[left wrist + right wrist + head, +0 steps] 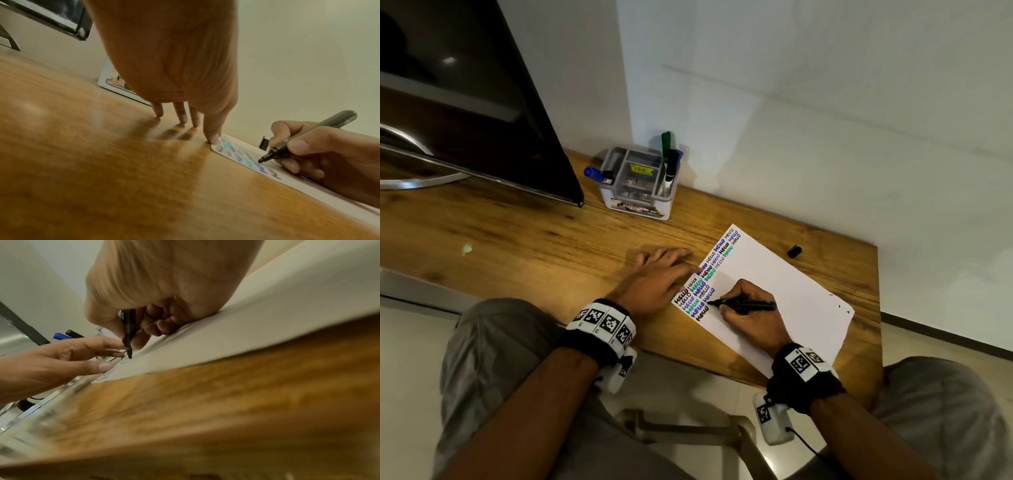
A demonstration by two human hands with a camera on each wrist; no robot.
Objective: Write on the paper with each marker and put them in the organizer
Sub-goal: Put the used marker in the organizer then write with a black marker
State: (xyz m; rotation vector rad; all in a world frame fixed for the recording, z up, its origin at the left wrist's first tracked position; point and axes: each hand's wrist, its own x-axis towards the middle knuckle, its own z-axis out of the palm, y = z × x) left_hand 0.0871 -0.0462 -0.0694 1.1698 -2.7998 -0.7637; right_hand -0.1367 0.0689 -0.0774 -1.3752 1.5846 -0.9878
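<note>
1. We count one sheet of paper (pixel 774 294), one black marker (pixel 746 305) in use, one loose black cap (pixel 794 251) and one gray organizer (pixel 635 202) on the wooden desk (pixel 517 233).
2. We count four markers at the organizer: a green one (pixel 666 144) and a black one (pixel 671 168) standing in its right compartment with a blue one partly hidden behind them, and another blue one (pixel 594 173) sticking out on its left side.
3. Our right hand (pixel 751 308) pinches the black marker between thumb and first fingers, the other fingers curled under against the paper; the tip points left, just past the fingertips, at the column of words.
4. Our left hand (pixel 661 277) lies flat with fingers straight and slightly spread, the fingertips on the desk and the one nearest the right hand on the paper's left edge.
5. The head view alone shows the organizer's compartments, its yellow label and the cap lying beyond the right knuckles, past the paper's far edge.
6. The left wrist view alone shows the chisel tip (pixel 262 160) just above or on the sheet; we cannot tell which.
7. The right wrist view shows the curled fingers (pixel 162 324) under the marker's barrel, hidden from the head view.
8. The paper is white and lies at an angle, with rows of "HELLO" in black, blue and green along its left edge.
</note>
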